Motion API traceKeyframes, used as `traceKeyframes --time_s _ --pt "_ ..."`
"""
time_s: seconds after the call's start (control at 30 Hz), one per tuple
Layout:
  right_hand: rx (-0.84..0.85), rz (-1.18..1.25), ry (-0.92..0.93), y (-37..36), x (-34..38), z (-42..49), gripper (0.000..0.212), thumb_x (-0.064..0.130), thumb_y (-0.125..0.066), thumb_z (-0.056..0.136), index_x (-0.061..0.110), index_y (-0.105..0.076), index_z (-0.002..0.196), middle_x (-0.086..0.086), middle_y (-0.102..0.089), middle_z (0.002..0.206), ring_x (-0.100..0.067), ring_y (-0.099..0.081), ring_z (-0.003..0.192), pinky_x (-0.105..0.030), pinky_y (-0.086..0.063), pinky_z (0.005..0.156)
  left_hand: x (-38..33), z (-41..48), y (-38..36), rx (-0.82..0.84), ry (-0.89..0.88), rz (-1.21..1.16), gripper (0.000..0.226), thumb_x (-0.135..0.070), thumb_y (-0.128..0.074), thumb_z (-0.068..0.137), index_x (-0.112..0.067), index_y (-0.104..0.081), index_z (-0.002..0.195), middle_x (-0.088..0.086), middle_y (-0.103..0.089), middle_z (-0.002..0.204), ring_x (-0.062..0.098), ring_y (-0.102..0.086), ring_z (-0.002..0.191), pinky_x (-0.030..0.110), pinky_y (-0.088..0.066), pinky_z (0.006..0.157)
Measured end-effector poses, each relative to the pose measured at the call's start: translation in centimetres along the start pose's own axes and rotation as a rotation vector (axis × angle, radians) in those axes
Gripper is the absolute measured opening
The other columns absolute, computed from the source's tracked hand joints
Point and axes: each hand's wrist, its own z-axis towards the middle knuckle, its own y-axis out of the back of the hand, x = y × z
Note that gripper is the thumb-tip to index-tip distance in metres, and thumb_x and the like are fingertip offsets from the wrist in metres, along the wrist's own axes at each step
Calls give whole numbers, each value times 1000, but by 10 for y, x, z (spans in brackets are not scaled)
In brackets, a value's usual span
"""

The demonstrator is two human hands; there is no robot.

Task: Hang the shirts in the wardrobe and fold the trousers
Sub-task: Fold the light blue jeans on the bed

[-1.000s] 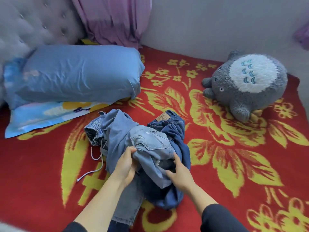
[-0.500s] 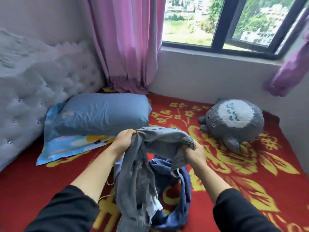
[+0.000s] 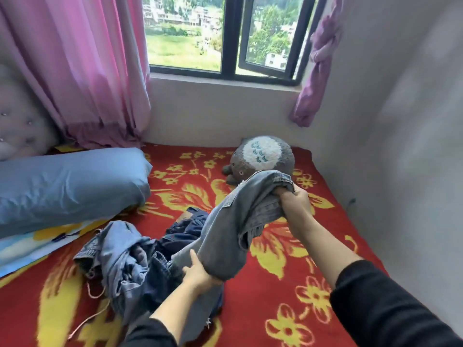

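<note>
Pale jeans [image 3: 225, 236] between left hand [image 3: 200, 274] and right hand [image 3: 295, 206], wall [image 3: 400, 146] near rightward

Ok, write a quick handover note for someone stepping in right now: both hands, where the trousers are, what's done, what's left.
Right hand: grips the bunched waist end of the light grey jeans, held up above the bed.
Left hand: grips the same jeans lower down the leg.
Dark blue jeans and light blue drawstring trousers lie crumpled on the red blanket.
Done: nothing folded yet.
Left: fold all three pairs; no shirts or wardrobe in view.
</note>
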Motion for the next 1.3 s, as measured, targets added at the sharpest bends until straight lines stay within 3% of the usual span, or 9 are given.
traceKeyframes --time_s 0.07,0.17,0.33,0.47,0.57,0.77,1.03,1.13,1.3 --pt "-44 84 -26 34 2 -2 17 5 -60 78 16 -70 70 -2 -69 73 -18 -63 70 -33 -52 65 -7 3 -20 -46 29 61 116 -45 -77 72 -30 6 152 26 -21 151 38 -39 133 43 -35 106" --pt "-114 198 -19 97 4 4 12 6 -59 76 14 -67 73 -5 -65 73 -19 -62 68 -32 -50 61 -35 0 -48 -39 -139 -98 46 -34 -60 89 -21 -52 132 12 -62 121 27 -60 105 43 -49 92" --pt "-441 373 -140 238 1 47 12 6 -58 81 5 -65 91 -17 -64 91 -29 -62 78 -40 -49 61 -174 -25 -87 -191 -495 -290 18 -18 -49 93 -15 -62 105 13 -67 108 24 -60 96 30 -45 76" --pt "-455 206 -297 349 -7 62 25 7 -65 80 0 -65 105 -16 -66 94 -26 -64 73 -30 -52 56 -299 -52 -120 -214 -735 -400 22 -26 -52 74 -21 -60 94 3 -67 90 19 -60 87 31 -47 73" --pt "-424 84 -329 399 -12 61 15 0 -63 73 2 -64 89 -14 -60 82 -26 -59 68 -31 -48 58 -324 -52 -167 -250 -667 -418 42 -25 -64 81 -22 -52 121 -1 -63 109 18 -59 100 33 -47 89" --pt "-48 -172 -449 422 -41 70 16 -4 -64 70 10 -58 64 -13 -50 69 -22 -48 54 -26 -38 51 -266 -62 -282 194 -411 -78 32 -7 -64 80 -10 -64 111 5 -64 85 10 -50 53 20 -38 48" --pt "-89 -3 -650 409 -81 72 9 5 -60 79 9 -58 72 -7 -56 56 -17 -56 41 -21 -46 44 -222 -89 -330 701 -270 203 96 -24 -79 73 -44 -18 144 -5 -52 124 14 -59 98 25 -50 60" --pt "-71 96 -641 399 -76 74 7 8 -58 83 6 -61 77 -5 -63 53 -15 -61 42 -22 -50 43 -222 -91 -330 658 -322 76 60 -29 -64 85 -57 -32 127 -4 -61 117 18 -65 85 28 -50 55" --pt "-11 -113 -625 401 -64 71 16 18 -58 83 4 -62 74 -8 -64 52 -19 -62 41 -22 -48 41 -250 -80 -296 298 -373 -346 23 -8 -46 95 -17 -64 106 1 -72 86 13 -66 72 25 -51 57"
